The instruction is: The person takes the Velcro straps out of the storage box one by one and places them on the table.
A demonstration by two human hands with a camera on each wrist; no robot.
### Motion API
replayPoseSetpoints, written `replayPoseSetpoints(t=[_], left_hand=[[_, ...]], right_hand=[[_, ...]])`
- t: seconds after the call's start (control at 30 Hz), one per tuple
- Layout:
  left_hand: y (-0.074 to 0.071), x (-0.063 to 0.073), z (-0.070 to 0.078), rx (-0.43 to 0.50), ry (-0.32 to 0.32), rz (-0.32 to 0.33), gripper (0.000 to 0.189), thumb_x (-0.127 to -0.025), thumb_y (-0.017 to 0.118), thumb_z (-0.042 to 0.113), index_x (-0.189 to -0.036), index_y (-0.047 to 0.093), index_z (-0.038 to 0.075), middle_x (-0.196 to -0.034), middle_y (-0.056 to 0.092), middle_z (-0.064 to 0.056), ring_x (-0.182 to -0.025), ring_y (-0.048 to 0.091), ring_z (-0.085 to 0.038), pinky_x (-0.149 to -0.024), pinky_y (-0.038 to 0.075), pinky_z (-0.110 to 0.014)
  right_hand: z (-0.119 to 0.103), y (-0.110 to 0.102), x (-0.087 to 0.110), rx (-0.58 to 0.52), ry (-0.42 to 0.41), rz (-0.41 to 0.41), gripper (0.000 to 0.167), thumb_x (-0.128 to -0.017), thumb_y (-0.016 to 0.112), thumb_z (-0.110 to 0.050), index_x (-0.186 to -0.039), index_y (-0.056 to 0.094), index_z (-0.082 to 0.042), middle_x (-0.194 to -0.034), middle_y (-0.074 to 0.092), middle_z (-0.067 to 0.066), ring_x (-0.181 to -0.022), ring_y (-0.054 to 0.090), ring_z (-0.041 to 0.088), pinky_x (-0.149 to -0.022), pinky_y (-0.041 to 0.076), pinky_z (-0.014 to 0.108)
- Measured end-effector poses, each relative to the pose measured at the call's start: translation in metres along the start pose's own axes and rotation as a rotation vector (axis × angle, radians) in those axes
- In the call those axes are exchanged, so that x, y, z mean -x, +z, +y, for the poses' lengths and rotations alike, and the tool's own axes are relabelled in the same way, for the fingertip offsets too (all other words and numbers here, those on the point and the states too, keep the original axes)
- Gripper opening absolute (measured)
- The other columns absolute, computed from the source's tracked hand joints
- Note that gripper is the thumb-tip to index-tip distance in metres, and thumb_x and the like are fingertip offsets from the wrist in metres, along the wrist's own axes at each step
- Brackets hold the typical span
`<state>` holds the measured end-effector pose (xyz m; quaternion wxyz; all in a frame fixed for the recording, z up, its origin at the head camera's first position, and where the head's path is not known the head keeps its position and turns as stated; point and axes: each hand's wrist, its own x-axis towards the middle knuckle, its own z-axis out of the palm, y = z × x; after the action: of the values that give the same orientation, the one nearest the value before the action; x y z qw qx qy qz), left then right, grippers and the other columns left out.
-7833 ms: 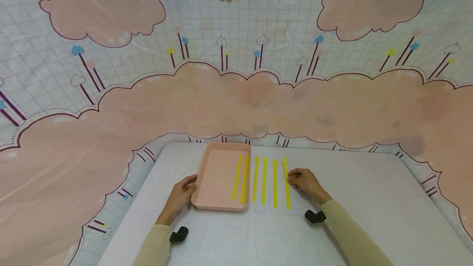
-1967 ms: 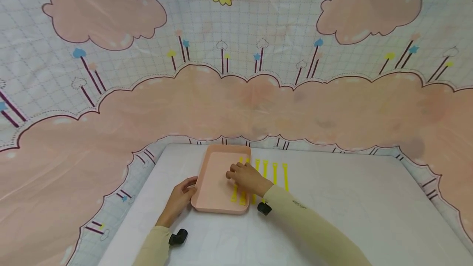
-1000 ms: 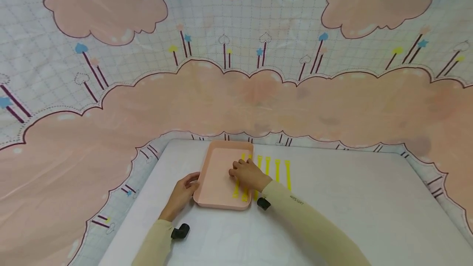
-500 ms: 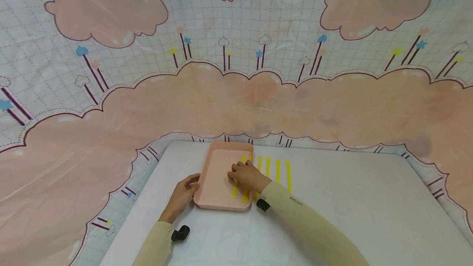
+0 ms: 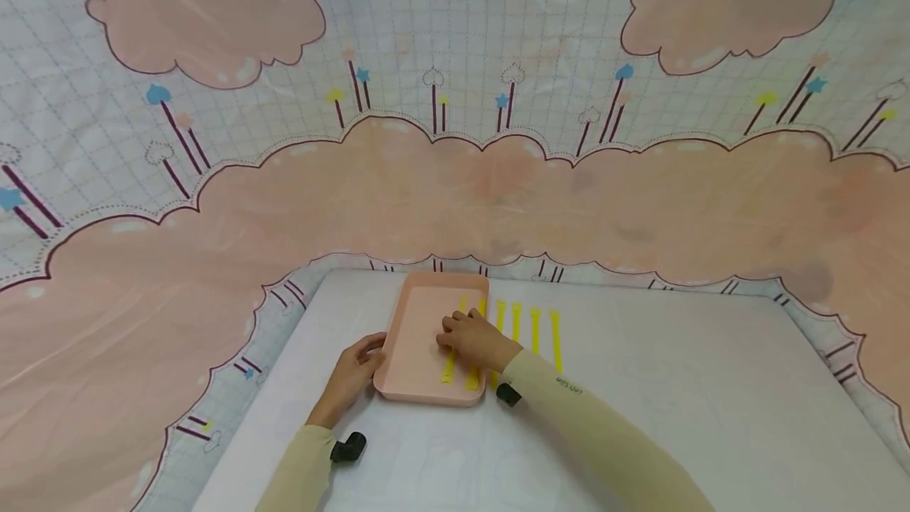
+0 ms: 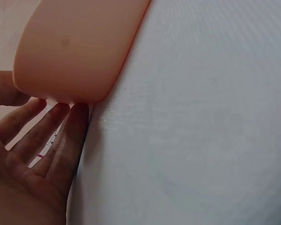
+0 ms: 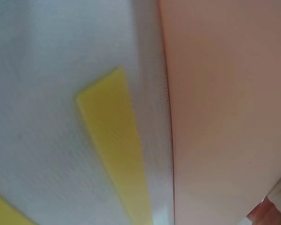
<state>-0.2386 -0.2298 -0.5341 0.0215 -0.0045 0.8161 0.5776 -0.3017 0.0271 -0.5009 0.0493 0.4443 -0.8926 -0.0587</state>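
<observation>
A pink tray [image 5: 412,338] lies on the white table, and two yellow strips with notched ends are in its right part. My left hand [image 5: 347,378] holds the tray at its left side; in the left wrist view its fingers [image 6: 61,140] press against the tray's outer wall [image 6: 75,51]. My right hand [image 5: 478,338] is over the tray and pinches the left yellow strip [image 5: 447,374], whose middle it hides. Its fingertips cannot be seen in the right wrist view. That view shows another yellow strip [image 7: 114,136] on the table beside the tray wall.
Several more yellow strips [image 5: 535,330] lie side by side on the table right of the tray, partly hidden by the right forearm. A patterned cloth [image 5: 441,196] hangs behind the white table [image 5: 675,385].
Since the oldest frame my right hand has moved left from the rightmost table strip to over the tray. Over the last second the pinched strip shifts slightly left. My left hand stays on the tray.
</observation>
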Motion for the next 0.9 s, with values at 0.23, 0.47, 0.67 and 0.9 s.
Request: replayPoseSetpoints(t=[0.23, 0.47, 0.67, 0.9], left_hand=[[-0.001, -0.004, -0.001, 0.012, 0.021, -0.019, 0.042, -0.099, 0.055, 0.008, -0.141, 0.051, 0.004, -0.143, 0.054, -0.019, -0.126, 0.056, -0.034, -0.085, 0.048, -0.014], [-0.001, -0.003, -0.001, 0.007, 0.011, -0.006, 0.042, -0.098, 0.055, 0.006, -0.139, 0.052, 0.001, -0.140, 0.055, -0.022, -0.123, 0.058, -0.035, -0.086, 0.050, -0.020], [-0.001, -0.003, -0.003, 0.014, 0.011, -0.012, 0.042, -0.098, 0.054, 0.006, -0.140, 0.051, 0.002, -0.141, 0.054, -0.022, -0.123, 0.058, -0.034, -0.088, 0.051, -0.023], [-0.001, 0.002, 0.002, 0.006, 0.020, -0.004, 0.041, -0.099, 0.054, 0.008, -0.139, 0.051, 0.002, -0.140, 0.055, -0.023, -0.122, 0.059, -0.034, -0.087, 0.052, -0.024]], right_hand=[[0.005, 0.001, -0.001, 0.007, -0.051, 0.065, 0.015, -0.099, 0.056, -0.028, -0.108, 0.068, -0.028, -0.103, 0.060, -0.006, -0.099, 0.053, 0.014, -0.077, 0.034, 0.028], [0.002, -0.004, 0.000, 0.041, -0.096, 0.129, 0.013, -0.098, 0.054, -0.030, -0.106, 0.063, -0.024, -0.107, 0.060, -0.007, -0.101, 0.052, 0.013, -0.079, 0.038, 0.026], [-0.003, -0.018, 0.003, 0.077, -0.108, 0.204, 0.006, -0.098, 0.055, -0.025, -0.104, 0.058, -0.022, -0.103, 0.059, -0.009, -0.100, 0.051, 0.012, -0.080, 0.036, 0.025], [-0.011, -0.035, 0.008, 0.046, -0.093, 0.235, 0.009, -0.098, 0.057, -0.017, -0.106, 0.060, -0.020, -0.103, 0.062, -0.008, -0.098, 0.053, 0.012, -0.084, 0.043, 0.024]])
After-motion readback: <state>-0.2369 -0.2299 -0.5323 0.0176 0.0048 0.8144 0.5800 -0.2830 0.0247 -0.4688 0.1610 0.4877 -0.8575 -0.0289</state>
